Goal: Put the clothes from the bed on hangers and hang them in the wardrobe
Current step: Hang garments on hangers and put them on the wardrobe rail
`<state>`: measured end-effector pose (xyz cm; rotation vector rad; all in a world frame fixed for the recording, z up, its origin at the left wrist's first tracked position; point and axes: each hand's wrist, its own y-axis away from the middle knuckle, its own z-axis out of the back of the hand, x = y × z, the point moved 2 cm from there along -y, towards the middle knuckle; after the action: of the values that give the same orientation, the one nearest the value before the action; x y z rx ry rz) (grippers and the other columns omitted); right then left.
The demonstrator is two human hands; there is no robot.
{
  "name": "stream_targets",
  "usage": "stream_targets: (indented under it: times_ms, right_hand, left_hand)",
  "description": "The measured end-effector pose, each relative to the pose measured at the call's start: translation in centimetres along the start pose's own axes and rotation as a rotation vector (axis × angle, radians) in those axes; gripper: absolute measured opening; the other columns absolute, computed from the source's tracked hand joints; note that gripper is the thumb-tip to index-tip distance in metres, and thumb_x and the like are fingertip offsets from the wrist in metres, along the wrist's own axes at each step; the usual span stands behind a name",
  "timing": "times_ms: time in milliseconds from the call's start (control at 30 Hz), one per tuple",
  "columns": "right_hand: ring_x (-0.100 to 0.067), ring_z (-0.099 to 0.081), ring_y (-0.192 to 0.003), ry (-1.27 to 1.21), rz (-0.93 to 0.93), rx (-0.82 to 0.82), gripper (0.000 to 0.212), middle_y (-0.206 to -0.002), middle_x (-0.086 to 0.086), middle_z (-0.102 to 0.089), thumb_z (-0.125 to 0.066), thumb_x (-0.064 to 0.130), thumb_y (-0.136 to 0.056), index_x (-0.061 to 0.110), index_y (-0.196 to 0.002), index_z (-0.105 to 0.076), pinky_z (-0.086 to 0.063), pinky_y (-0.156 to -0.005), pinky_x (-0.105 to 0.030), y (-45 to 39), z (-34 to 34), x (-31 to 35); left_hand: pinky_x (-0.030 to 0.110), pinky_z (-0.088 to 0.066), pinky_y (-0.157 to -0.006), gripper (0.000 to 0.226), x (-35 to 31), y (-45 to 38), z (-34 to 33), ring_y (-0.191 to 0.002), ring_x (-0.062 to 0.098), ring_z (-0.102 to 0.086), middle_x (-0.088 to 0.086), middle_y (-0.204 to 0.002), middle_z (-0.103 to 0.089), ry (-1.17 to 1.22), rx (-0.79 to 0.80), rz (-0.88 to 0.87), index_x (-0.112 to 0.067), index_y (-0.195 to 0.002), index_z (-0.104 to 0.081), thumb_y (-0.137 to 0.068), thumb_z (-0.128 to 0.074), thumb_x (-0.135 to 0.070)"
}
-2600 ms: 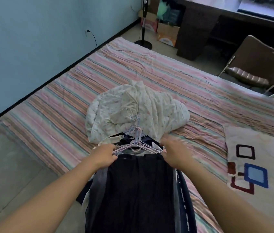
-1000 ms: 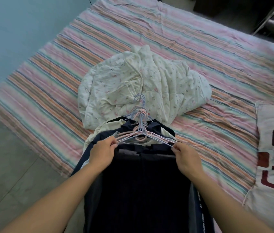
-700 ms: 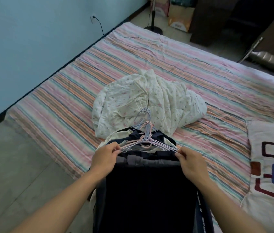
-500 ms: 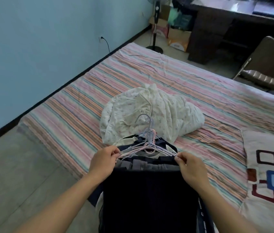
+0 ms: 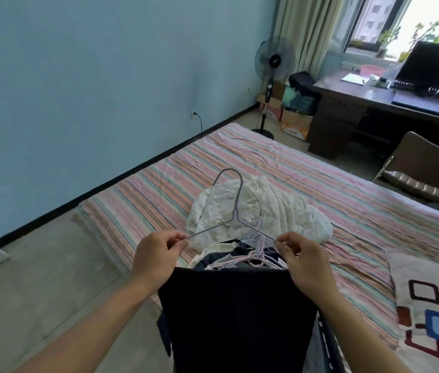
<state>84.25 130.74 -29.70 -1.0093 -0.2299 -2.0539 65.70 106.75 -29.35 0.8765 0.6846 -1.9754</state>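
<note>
A grey wire hanger (image 5: 235,208) is lifted above the bed, its hook pointing up and left. My left hand (image 5: 156,255) pinches its left end and my right hand (image 5: 303,258) pinches its right end. A dark navy garment (image 5: 237,319) hangs from the hanger's bar between my hands. Below it, a bundle of pastel wire hangers (image 5: 256,254) rests on a pile of dark and pale clothes at the bed's near edge. A crumpled white floral garment (image 5: 272,214) lies on the striped bed (image 5: 307,173) just beyond.
A patterned pillow (image 5: 428,305) lies at the right. A standing fan (image 5: 275,65), cardboard boxes, a dark desk (image 5: 369,103) with a monitor and a folding chair (image 5: 428,168) stand past the bed. The blue wall runs along the left, with bare floor beside the bed.
My hands have raised one grey hanger with the dark garment up out of the bundle of hangers. The view has tilted up, showing the fan, desk and window.
</note>
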Motion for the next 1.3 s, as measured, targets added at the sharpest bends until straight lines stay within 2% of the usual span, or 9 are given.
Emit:
stream_targets:
  times_ms: [167, 300, 433, 567, 667, 900, 1100, 1233, 1300]
  right_hand:
    - [0.001, -0.062, -0.072, 0.003, 0.177, 0.046, 0.01, -0.075, 0.027, -0.065, -0.065, 0.028, -0.094, 0.036, -0.09, -0.069, -0.049, -0.062, -0.026, 1.2, 1.4, 7.7]
    - [-0.002, -0.065, -0.075, -0.022, 0.292, 0.051, 0.01, -0.08, 0.02, -0.07, -0.067, 0.026, -0.094, 0.034, -0.09, -0.071, -0.053, -0.066, -0.029, 1.9, 2.3, 13.4]
    - [-0.006, -0.062, -0.065, -0.049, 0.427, 0.078, 0.011, -0.071, 0.015, -0.068, -0.069, 0.023, -0.092, 0.031, -0.084, -0.07, -0.048, -0.059, -0.023, 2.0, 2.7, 18.2]
    - [-0.008, -0.054, -0.055, -0.04, 0.571, 0.155, 0.014, -0.063, 0.014, -0.061, -0.068, 0.028, -0.092, 0.028, -0.078, -0.066, -0.038, -0.05, -0.016, 1.7, 2.1, 22.8]
    - [-0.009, -0.055, -0.06, -0.097, 0.665, 0.205, 0.015, -0.065, 0.013, -0.062, -0.069, 0.026, -0.091, 0.028, -0.077, -0.065, -0.04, -0.055, -0.019, 1.8, 1.5, 25.9]
    - [-0.011, -0.056, -0.059, -0.235, 0.8, 0.402, 0.02, -0.062, 0.007, -0.061, -0.068, 0.024, -0.091, 0.028, -0.072, -0.063, -0.04, -0.058, -0.02, 2.8, -0.2, 31.7]
    - [-0.001, -0.053, -0.054, -0.47, 0.796, 0.737, 0.021, -0.06, 0.006, -0.062, -0.067, 0.022, -0.092, 0.024, -0.072, -0.072, -0.041, -0.055, -0.011, 5.9, -2.1, 36.9]
    - [-0.007, -0.054, -0.058, -0.548, 0.831, 0.896, 0.022, -0.067, -0.004, -0.067, -0.065, 0.023, -0.093, 0.023, -0.074, -0.075, -0.044, -0.055, -0.017, 8.9, -3.4, 39.9]
    - [-0.006, -0.054, -0.057, -0.558, 0.872, 0.95, 0.021, -0.067, -0.003, -0.067, -0.065, 0.022, -0.094, 0.023, -0.075, -0.076, -0.044, -0.054, -0.018, 10.7, -4.2, 41.2]
  left_hand:
    - [0.036, -0.058, -0.064, 0.019, -2.4, 3.1, 7.4, -0.062, 0.009, -0.066, -0.012, -0.065, -0.069, 0.103, -0.081, -0.082, -0.035, -0.073, -0.071, -0.084, -0.076, -0.021]
    - [0.015, -0.048, -0.055, 0.01, -3.9, 5.6, 12.9, -0.059, 0.007, -0.064, -0.011, -0.064, -0.068, 0.154, -0.184, -0.128, -0.034, -0.072, -0.071, -0.08, -0.075, -0.032]
    - [0.01, -0.043, -0.05, 0.011, -5.2, 7.8, 17.4, -0.057, 0.003, -0.061, -0.018, -0.063, -0.066, 0.11, -0.318, -0.162, -0.038, -0.074, -0.069, -0.081, -0.074, -0.031]
    - [0.027, -0.05, -0.058, 0.009, -6.4, 9.6, 20.6, -0.061, 0.004, -0.062, -0.023, -0.069, -0.067, 0.015, -0.435, -0.163, -0.044, -0.081, -0.071, -0.082, -0.075, -0.035]
    - [0.035, -0.057, -0.066, 0.017, -7.1, 11.3, 22.5, -0.068, 0.007, -0.066, -0.023, -0.073, -0.069, -0.025, -0.517, -0.151, -0.051, -0.087, -0.069, -0.082, -0.076, -0.036]
    - [0.038, -0.057, -0.069, 0.016, -7.6, 16.9, 26.7, -0.07, 0.005, -0.066, -0.021, -0.075, -0.07, -0.069, -0.725, -0.08, -0.047, -0.088, -0.07, -0.078, -0.07, -0.059]
    - [0.041, -0.053, -0.06, 0.006, -7.9, 22.3, 29.2, -0.062, 0.017, -0.063, -0.005, -0.069, -0.068, -0.088, -0.838, -0.038, -0.038, -0.085, -0.071, -0.086, -0.073, -0.033]
    - [0.022, -0.05, -0.058, 0.008, -8.7, 26.6, 30.8, -0.066, 0.012, -0.063, -0.007, -0.072, -0.067, -0.139, -0.869, -0.031, -0.039, -0.088, -0.072, -0.087, -0.067, -0.045]
    - [0.014, -0.046, -0.059, 0.005, -9.0, 28.8, 31.6, -0.065, 0.009, -0.062, -0.008, -0.072, -0.066, -0.149, -0.894, -0.008, -0.04, -0.088, -0.073, -0.086, -0.068, -0.038]
